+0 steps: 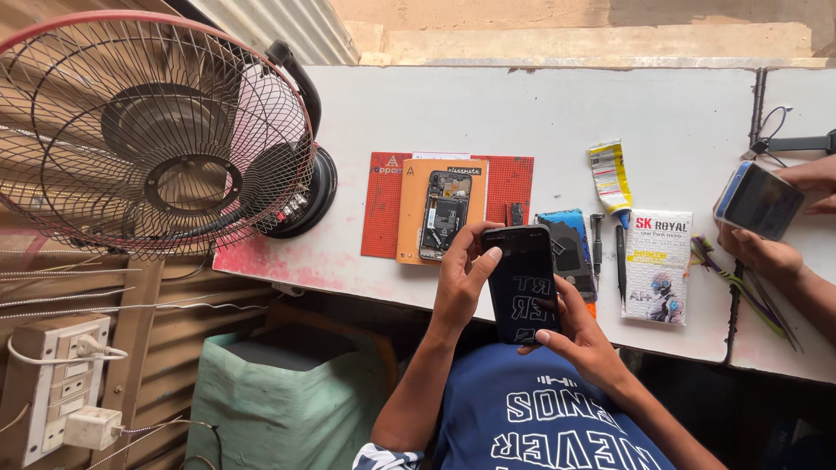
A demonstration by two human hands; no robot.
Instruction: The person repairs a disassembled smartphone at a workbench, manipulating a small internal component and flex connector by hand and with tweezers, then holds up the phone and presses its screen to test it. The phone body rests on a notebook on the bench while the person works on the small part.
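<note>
Head view, both hands (461, 283) gripping phone (521, 283), screen seemingly dark

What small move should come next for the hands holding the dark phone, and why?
Probably set the dark phone down on the white table. Both the left hand and right hand are on it, while the opened phone on the orange mat lies untouched.
</note>
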